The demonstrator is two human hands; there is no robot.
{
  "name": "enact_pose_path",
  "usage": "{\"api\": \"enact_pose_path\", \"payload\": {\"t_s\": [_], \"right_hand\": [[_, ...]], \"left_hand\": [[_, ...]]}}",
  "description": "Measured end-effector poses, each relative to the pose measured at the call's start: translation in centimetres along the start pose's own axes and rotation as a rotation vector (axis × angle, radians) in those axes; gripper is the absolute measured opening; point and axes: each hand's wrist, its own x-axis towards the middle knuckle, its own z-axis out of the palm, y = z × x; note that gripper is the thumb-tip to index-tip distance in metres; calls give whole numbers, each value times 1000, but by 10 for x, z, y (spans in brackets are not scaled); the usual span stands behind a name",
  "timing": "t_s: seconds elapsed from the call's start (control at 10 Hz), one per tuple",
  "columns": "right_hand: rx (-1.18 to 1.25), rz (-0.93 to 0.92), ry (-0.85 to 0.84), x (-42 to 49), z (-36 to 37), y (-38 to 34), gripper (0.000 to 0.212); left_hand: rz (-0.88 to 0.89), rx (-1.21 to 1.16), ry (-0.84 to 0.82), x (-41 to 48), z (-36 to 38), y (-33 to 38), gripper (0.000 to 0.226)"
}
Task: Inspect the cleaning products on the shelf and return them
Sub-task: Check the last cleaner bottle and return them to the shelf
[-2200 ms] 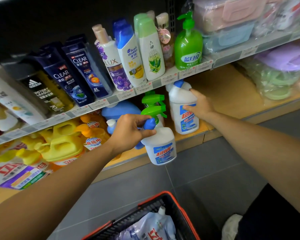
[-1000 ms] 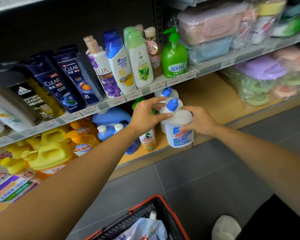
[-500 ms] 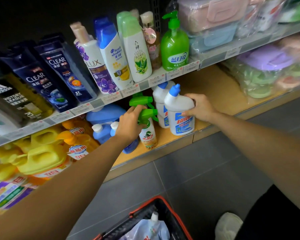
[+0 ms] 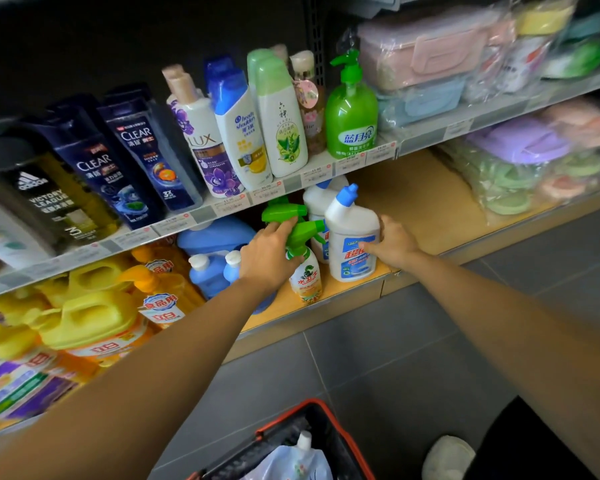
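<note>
Fingers [image 4: 284, 229] of my left hand [image 4: 269, 259] are curling round the neck of the green spray bottle [image 4: 305, 275]. My right hand [image 4: 395, 242] is clasping the white blue-capped bottle [image 4: 350, 230], which is standing at the wooden shelf's [image 4: 430, 202] front edge. I'm reckoning on lifting the sprayer straight up (triggers snag neighbours). Grey floor tiles [image 4: 395, 341] and a red-rimmed basket [image 4: 312, 403] are lying below.

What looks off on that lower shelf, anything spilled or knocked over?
Nothing stands out. No spill or damage shows. The white bottle stands upright near the front edge of the lower shelf, held by the right hand; the green spray bottle stands upright beside it, gripped by the left hand.
</note>
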Motion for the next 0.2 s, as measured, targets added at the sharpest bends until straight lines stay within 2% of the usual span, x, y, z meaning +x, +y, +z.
{"api": "enact_pose_path", "payload": {"t_s": [0.1, 0.2], "right_hand": [[-8, 42, -51, -15, -1, -5, 45], [-19, 50, -40, -35, -13, -21, 46]], "left_hand": [[-10, -26, 22, -16, -20, -5, 66], [-63, -21, 10, -35, -43, -20, 38]]}}
